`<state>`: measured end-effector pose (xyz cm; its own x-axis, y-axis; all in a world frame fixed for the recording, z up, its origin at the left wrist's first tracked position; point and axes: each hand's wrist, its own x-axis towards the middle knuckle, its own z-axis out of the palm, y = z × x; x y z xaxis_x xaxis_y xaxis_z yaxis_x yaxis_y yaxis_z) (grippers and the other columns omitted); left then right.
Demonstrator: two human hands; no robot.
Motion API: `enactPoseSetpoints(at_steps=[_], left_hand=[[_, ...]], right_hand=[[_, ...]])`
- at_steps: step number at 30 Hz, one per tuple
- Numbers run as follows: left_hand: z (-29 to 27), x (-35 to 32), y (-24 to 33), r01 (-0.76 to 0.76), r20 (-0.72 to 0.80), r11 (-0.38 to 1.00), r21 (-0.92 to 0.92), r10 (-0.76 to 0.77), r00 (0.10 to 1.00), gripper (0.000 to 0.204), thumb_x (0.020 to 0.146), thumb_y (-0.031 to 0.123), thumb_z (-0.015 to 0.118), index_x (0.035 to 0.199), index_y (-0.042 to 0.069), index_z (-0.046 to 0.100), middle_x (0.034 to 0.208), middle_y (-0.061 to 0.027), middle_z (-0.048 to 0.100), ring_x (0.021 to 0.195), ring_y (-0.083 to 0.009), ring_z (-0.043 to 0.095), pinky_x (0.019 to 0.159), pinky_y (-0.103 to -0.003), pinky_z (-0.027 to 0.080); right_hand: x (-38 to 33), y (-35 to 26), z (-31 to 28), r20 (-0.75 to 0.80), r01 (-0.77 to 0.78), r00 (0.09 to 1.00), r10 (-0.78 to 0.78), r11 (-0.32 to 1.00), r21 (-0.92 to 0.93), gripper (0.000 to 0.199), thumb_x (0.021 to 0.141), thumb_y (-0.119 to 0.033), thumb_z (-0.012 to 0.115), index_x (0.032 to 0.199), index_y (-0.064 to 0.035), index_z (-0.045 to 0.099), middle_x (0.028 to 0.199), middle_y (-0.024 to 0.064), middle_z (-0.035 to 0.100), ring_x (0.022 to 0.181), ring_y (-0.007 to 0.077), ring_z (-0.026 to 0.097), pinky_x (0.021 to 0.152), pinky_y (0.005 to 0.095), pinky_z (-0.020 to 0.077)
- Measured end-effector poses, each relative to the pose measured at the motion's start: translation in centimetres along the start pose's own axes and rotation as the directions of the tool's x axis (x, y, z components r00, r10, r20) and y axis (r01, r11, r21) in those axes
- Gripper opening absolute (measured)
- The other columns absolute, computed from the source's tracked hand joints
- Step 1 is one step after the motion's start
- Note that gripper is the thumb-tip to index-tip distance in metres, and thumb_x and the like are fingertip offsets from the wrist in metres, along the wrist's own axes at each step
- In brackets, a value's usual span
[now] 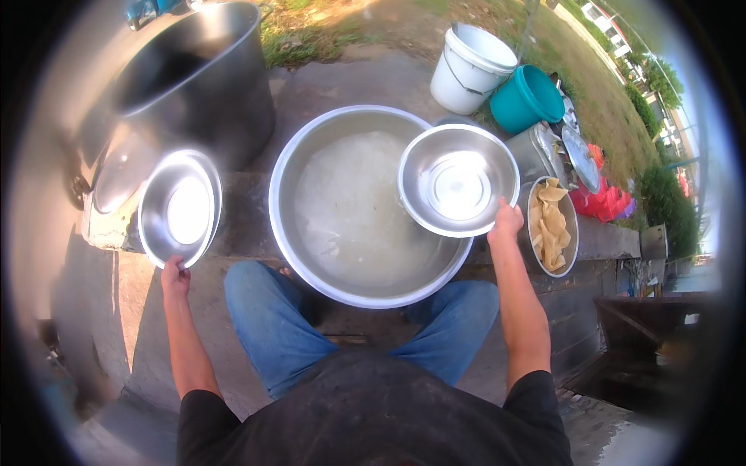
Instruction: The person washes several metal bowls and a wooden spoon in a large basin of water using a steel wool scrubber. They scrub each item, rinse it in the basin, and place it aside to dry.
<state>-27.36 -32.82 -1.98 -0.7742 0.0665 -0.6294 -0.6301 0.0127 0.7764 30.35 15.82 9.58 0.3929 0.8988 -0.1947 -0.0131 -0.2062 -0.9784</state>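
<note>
My left hand [176, 277] grips the near rim of a shiny metal bowl [159, 225], which is tilted beside the large dark pot. Out to the right, my right hand [505, 220] is closed on the rim of another metal bowl [420, 179]. That bowl hangs over the right edge of a wide metal basin [284, 248] between my knees. Cloudy, greyish water [350, 210] fills much of the basin. The bowl in my right hand shows nothing inside but bright glare. Some fingers of both hands are hidden behind the bowl rims.
A big dark pot [249, 101] stands at the far left. Back right are a white bucket [466, 78], a teal bucket [528, 97] and a metal container [532, 151]. Right of my right hand sits a bowl [573, 241] holding crumpled tan material [549, 225]. Pink-red bags [602, 203] lie beyond.
</note>
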Motion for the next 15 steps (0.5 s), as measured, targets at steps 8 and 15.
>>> enactPoseSetpoints(at_steps=[8, 15], left_hand=[[12.3, -11.9, 3.1, -0.217, 0.356, 0.960, 0.177, 0.143, 0.923, 0.007, 0.077, 0.008, 0.063, 0.083, 0.005, 0.059, 0.066, -0.0002, 0.057, 0.049, -0.0088, 0.049, 0.039, -0.024, 0.032], [25.0, -18.7, -4.6, -0.244, 0.511, 0.886, 0.395, 0.009, 0.860, 0.011, 0.074, 0.007, 0.063, 0.083, -0.001, 0.061, 0.066, -0.0059, 0.058, 0.049, -0.0132, 0.050, 0.039, -0.028, 0.033]], right_hand=[[-1.4, -2.2, -0.7, 0.083, 0.398, 0.916, -0.393, 0.863, -0.312, 0.024, 0.088, -0.012, 0.061, 0.103, 0.0071, 0.062, 0.091, 0.0123, 0.066, 0.080, 0.0180, 0.059, 0.076, 0.0321, 0.0463], [-0.1, -5.3, -4.3, 0.064, 0.470, 0.882, -0.467, 0.860, -0.196, 0.021, 0.090, -0.014, 0.060, 0.100, 0.0042, 0.064, 0.087, 0.0056, 0.065, 0.077, 0.0115, 0.056, 0.071, 0.0290, 0.0457]])
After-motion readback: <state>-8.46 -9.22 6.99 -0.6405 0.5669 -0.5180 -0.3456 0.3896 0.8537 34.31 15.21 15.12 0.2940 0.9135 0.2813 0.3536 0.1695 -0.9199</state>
